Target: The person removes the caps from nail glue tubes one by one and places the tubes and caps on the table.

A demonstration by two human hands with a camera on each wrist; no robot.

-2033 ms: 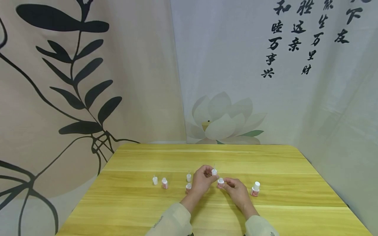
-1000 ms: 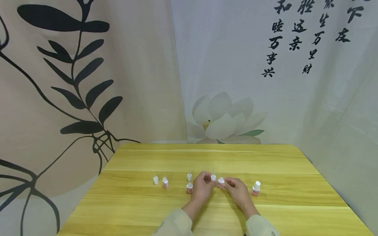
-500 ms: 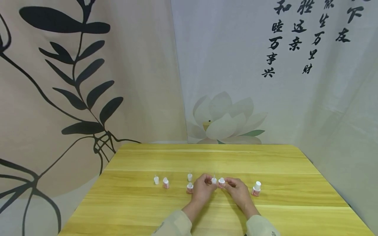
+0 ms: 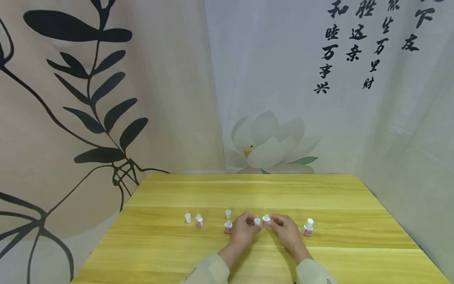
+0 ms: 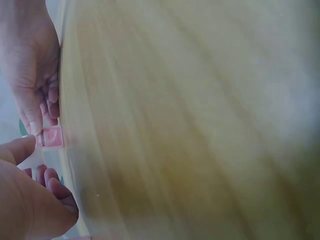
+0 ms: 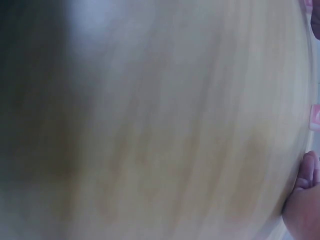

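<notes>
In the head view my left hand (image 4: 244, 229) pinches a small white cap (image 4: 257, 221) with a thin stem pointing up. Just right of it, a little bottle (image 4: 266, 221) with a white top and pink label is gripped between thumb and finger of my right hand (image 4: 286, 232). Cap and bottle sit side by side at mid-table. The left wrist view shows the bottle's pink label (image 5: 51, 136) between both hands, the cap hidden by the left fingers. At the right wrist view's edge, part of the right hand (image 6: 304, 202) appears below the bottle (image 6: 315, 118).
On the wooden table (image 4: 177, 256), a similar bottle (image 4: 228, 227) stands left of my left hand, a stemmed cap (image 4: 228, 214) behind it. Further left are another stemmed cap (image 4: 188, 217) and bottle (image 4: 199, 221). A capped bottle (image 4: 307, 227) stands right of my right hand.
My left hand has come down and slightly toward me with the cap, now beside the bottle rather than above and behind it. My right hand stays on the bottle almost unmoved.
</notes>
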